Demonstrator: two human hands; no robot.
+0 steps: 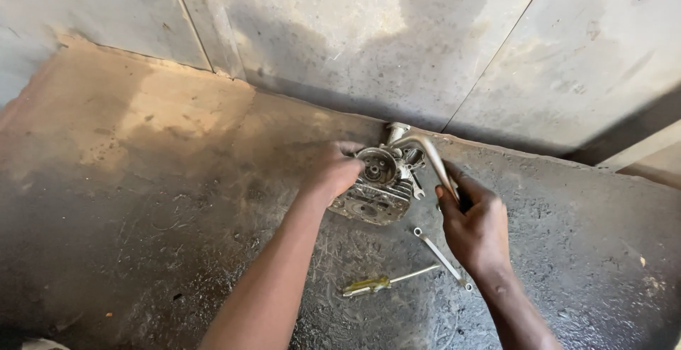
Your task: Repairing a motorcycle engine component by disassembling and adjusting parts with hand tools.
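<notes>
left hand (333,171): we braced the engine casing (372,195), palm clamped on its left edge.
right hand (477,228): we clenched the bent wrench (434,157).
handling: we judged it heavy, rigid, oily; hold the rim.
below grip: spanner (441,256), screwdriver (386,282) on floor (142,215).

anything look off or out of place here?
Nothing broken that shows. The engine part sits straight on the grimy, oil-darkened floor against the wall, left hand steadying it, right hand on a bent metal handle. A spanner and screwdriver lie loose nearby.
</notes>
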